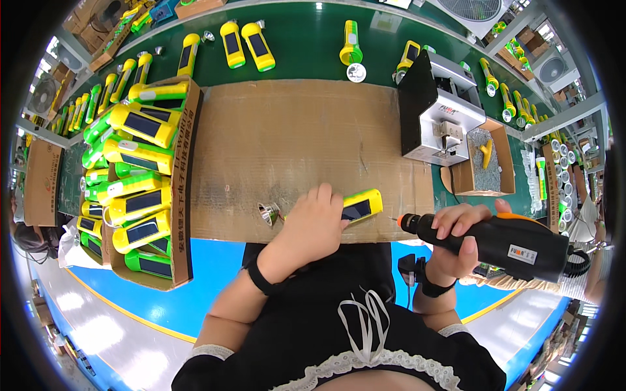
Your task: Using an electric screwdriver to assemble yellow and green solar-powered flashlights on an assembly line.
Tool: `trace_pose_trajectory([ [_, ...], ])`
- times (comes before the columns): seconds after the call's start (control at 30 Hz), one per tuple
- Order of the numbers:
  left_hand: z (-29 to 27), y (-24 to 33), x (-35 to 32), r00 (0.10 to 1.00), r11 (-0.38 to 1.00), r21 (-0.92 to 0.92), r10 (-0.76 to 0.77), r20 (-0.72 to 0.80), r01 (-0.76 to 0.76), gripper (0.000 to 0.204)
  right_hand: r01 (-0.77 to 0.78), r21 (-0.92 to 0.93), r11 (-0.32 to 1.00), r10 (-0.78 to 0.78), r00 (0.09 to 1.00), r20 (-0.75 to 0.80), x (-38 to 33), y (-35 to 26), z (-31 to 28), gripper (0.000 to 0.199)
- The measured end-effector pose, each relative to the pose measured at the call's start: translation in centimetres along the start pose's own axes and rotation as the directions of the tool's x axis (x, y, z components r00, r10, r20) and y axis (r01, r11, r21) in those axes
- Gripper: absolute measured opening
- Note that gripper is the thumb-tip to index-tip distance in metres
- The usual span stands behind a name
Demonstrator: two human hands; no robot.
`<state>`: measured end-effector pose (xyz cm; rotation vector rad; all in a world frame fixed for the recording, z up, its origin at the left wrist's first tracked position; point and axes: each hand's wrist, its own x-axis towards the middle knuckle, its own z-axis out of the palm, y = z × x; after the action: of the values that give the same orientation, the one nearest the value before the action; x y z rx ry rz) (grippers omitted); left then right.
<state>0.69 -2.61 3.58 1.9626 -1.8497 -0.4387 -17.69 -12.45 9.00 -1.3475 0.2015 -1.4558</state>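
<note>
My left hand (313, 225) grips a yellow and green flashlight (362, 205) with a dark solar panel, held flat on the brown cardboard sheet (293, 137) near its front edge. A shiny silver reflector cone (268, 213) lies just left of that hand. My right hand (456, 238) holds a black and orange electric screwdriver (495, 244), its bit pointing left toward the flashlight's end, a short gap away.
A cardboard box (186, 189) full of yellow and green flashlights stands at the left. A grey screw-feeder machine (437, 111) and a small box of screws (486, 159) sit at the right. More flashlights lie on the green belt (306, 49) behind.
</note>
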Motion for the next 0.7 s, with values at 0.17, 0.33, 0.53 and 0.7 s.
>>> trace_pose_trajectory([
  [0.17,0.4,-0.5,0.2,0.986,0.995,0.034,0.095,-0.138,-0.092,0.038,-0.032,-0.028,0.999,0.030,0.999,-0.043,-0.2,1.1,0.6,0.066],
  [0.33,0.4,-0.9,0.7,0.986,0.994,0.020,0.111,-0.122,-0.110,0.034,-0.070,-0.052,0.996,0.068,0.997,-0.034,-0.2,1.9,0.4,0.064],
  [0.53,0.2,-1.1,0.8,0.984,0.993,0.011,0.122,-0.129,-0.121,0.032,-0.075,-0.060,0.995,0.075,0.997,0.005,-0.4,3.2,0.5,0.063],
  [0.7,-0.2,-1.2,0.9,0.973,0.986,-0.008,0.162,-0.165,-0.166,0.030,-0.036,-0.037,0.999,0.041,0.986,0.162,-0.8,4.8,0.0,0.055],
])
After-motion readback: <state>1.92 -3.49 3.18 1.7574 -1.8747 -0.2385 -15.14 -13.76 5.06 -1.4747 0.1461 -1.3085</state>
